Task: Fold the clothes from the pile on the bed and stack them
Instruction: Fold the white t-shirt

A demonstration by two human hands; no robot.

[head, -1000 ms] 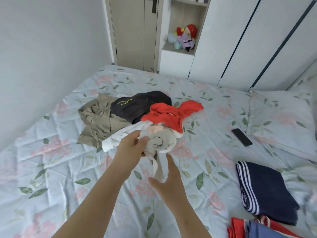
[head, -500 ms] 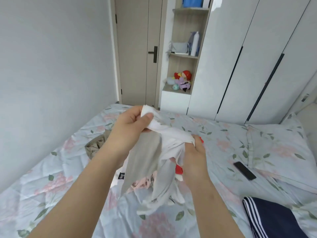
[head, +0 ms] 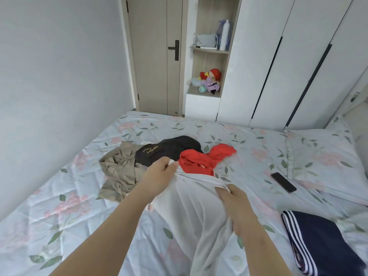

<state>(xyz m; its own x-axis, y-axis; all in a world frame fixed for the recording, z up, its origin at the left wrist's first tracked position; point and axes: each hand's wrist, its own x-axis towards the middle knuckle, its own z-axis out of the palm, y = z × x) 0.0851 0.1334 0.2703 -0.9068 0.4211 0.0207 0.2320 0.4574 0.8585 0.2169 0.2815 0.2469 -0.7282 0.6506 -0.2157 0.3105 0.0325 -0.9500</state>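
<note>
**In hand:** thin white fabric garment (head: 191, 212), held above the near half of the floral quilted bed cover (head: 59, 216). Its top edge is stretched between both hands and the rest hangs down.
**Left hand** (head: 159, 174): thumb and fingers pinch the garment's upper left corner.
**Right hand** (head: 237, 208): fingers curl round the upper right edge.

**Done, by judgement:** one folded navy garment with white stripes (head: 322, 242) lies at the bed's near right edge. No other folded piece is in frame.

**Left to do:** the pile sits mid-bed, towards the left edge. It holds a crumpled khaki garment (head: 119, 170), a black garment with gold lettering (head: 167, 150) and a rumpled red garment (head: 207, 158). All three touch and none is folded. The white piece is opened out but has no fold yet. The task looks under half done.

**Also present:** slim black phone (head: 283, 182), beside the floral pillow (head: 326, 156) at the right edge.

**Change:** half a second ago the white garment was bunched and raised high, with the hands close together. The hands are now lower and further apart, and the fabric is spread. One second ago only the left hand pinched it, at the pile, and the right hand was open beneath.
</note>
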